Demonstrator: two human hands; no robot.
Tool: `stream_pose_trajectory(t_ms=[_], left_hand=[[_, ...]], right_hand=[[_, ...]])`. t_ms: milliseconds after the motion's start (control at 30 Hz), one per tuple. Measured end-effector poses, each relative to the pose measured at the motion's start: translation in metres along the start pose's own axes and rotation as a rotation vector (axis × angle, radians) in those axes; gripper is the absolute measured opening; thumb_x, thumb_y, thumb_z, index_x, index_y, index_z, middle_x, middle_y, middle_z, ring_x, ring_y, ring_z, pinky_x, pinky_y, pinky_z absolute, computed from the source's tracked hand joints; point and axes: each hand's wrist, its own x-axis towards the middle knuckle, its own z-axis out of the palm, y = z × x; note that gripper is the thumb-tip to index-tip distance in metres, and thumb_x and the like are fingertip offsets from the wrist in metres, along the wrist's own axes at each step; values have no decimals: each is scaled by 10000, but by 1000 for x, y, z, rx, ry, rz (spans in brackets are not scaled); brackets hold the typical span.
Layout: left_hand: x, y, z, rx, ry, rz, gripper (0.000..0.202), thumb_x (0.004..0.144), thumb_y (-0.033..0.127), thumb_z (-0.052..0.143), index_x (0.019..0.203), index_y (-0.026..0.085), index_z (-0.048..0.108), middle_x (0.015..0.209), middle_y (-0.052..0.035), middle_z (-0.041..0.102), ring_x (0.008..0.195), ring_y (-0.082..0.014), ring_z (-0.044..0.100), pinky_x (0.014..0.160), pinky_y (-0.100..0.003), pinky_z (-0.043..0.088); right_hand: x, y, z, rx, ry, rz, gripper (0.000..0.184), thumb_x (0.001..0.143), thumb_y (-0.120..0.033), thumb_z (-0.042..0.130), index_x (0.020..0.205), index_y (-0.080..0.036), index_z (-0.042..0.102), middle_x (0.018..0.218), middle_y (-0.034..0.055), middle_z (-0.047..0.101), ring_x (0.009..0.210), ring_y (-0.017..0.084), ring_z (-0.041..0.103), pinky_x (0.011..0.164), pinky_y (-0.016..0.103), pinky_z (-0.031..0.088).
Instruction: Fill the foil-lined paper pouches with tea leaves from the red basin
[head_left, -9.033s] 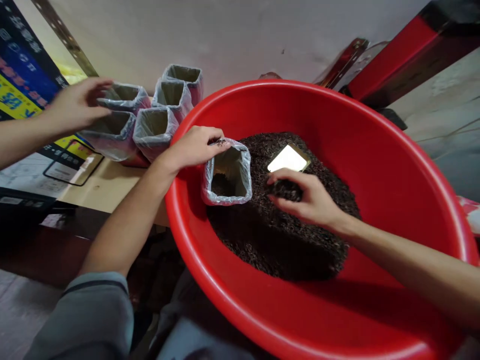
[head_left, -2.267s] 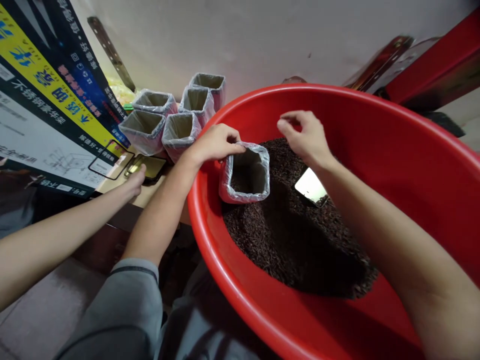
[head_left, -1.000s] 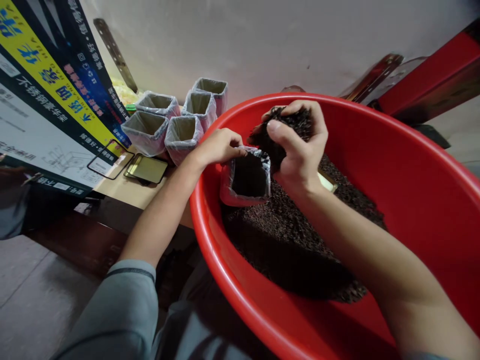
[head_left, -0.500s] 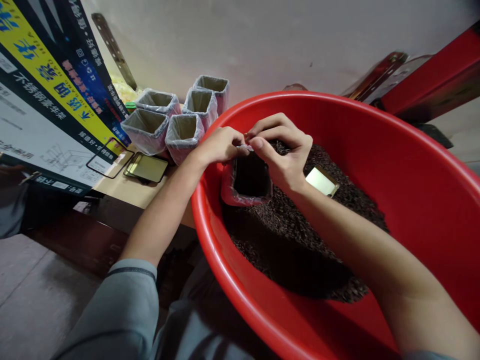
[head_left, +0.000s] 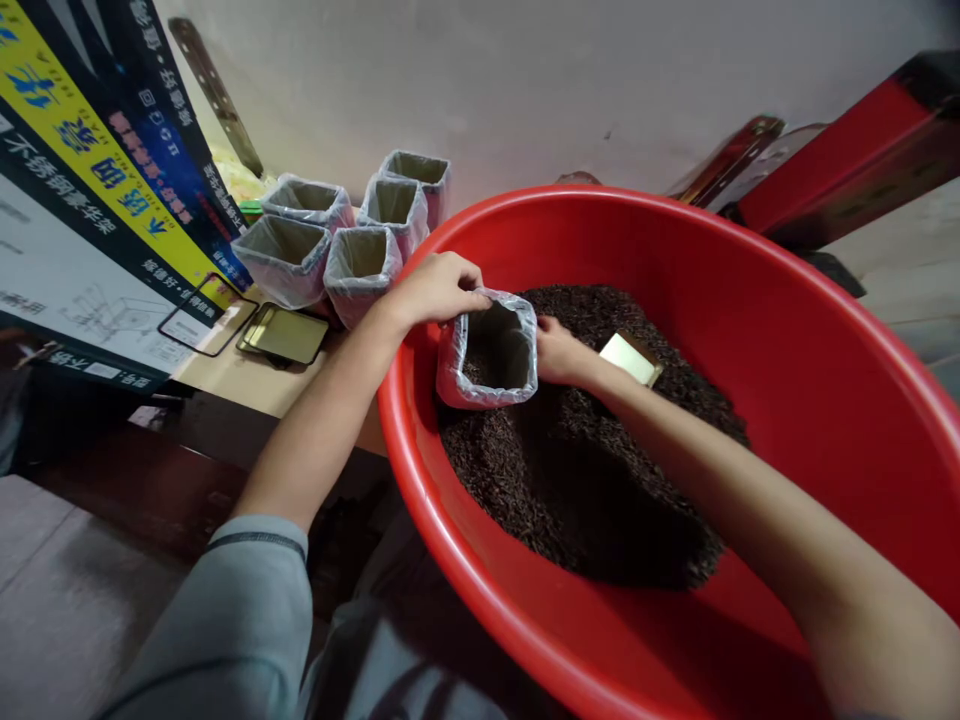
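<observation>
A rectangular tin (head_left: 452, 385) lined with a clear plastic bag (head_left: 527, 378) stands inside the big red tub (head_left: 825, 330), its mouth facing me. Some dark leaf-like bits show inside it. My left hand (head_left: 442, 288) is closed on its back left rim, thumb over the folded bag edge. Against the tin's right side rests my right hand (head_left: 559, 352), with curled fingers partly hidden behind it. Beneath lies a heap of dark loose leaves (head_left: 495, 470), which look like tea. A shiny gold rectangular lid or scoop (head_left: 630, 360) lies on the heap beside my right forearm.
Several more bag-lined tins (head_left: 362, 268) stand on a wooden board (head_left: 277, 390) left of the tub. Near them lie a gold tin lid (head_left: 289, 335) and a thin dark frame (head_left: 206, 312). A printed carton (head_left: 82, 220) leans at far left; a red beam (head_left: 847, 160) is at right.
My right hand has moved from the bag's back edge down to the tin's right side. The bag edge now lies folded over the rim. The tin's opening is more visible.
</observation>
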Motion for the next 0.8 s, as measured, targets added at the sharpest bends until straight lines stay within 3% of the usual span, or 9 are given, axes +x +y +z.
stream_pose_trajectory(t_ms=[100,233,333,433,533,633,700,800], left_hand=[[-1,-1,0,-17,-4,19,91,821,208,715,762,138,715,589,40,591,522,-89,514,584,-242,364],[-2,1,-1,7,7,-5,88,817,207,724,780,127,733,631,22,624,577,-101,531,623,-250,375],[-1,1,-1,31,16,20,93,803,216,735,773,128,744,656,22,641,622,-105,531,654,-251,378],[0,1,-1,32,18,22,99,803,223,734,782,128,751,653,25,642,623,-106,529,651,-252,376],[0,1,0,26,21,4,97,805,217,741,797,122,757,655,18,647,619,-107,534,646,-254,374],[-1,3,-1,21,22,5,98,810,214,745,791,119,757,635,21,633,595,-99,522,632,-252,369],[-1,3,-1,25,20,8,95,812,209,743,787,118,755,619,26,618,581,-95,514,622,-250,364],[-1,2,-1,36,12,-3,94,815,207,733,793,118,754,612,27,614,566,-94,508,621,-252,368]], right_hand=[[-19,-14,16,-169,-90,46,568,1000,-427,462,1462,-104,531,1475,285,475,1285,437,505,1049,559,429],[-41,-29,15,-287,-138,70,569,1011,-490,429,1438,-131,541,1329,265,538,1177,428,564,926,510,500],[-54,-31,13,-256,-184,35,544,995,-477,482,1434,-161,545,1291,240,556,1100,390,627,854,449,532],[-69,-26,16,-172,-170,-34,497,937,-357,589,1398,-173,578,1291,206,572,1059,337,660,881,414,529],[-80,-17,22,54,-138,-71,436,855,-252,643,1285,-185,650,1257,155,617,1032,297,669,903,394,522],[-84,-5,22,447,-53,-58,331,782,-222,666,1112,-195,684,1075,70,691,934,227,665,870,350,519],[-82,1,15,691,62,-2,281,763,-286,699,1030,-204,665,919,20,686,798,184,629,750,316,513],[-73,2,-4,970,334,92,351,740,-397,765,1018,-225,635,818,-15,634,661,150,557,612,295,482]])
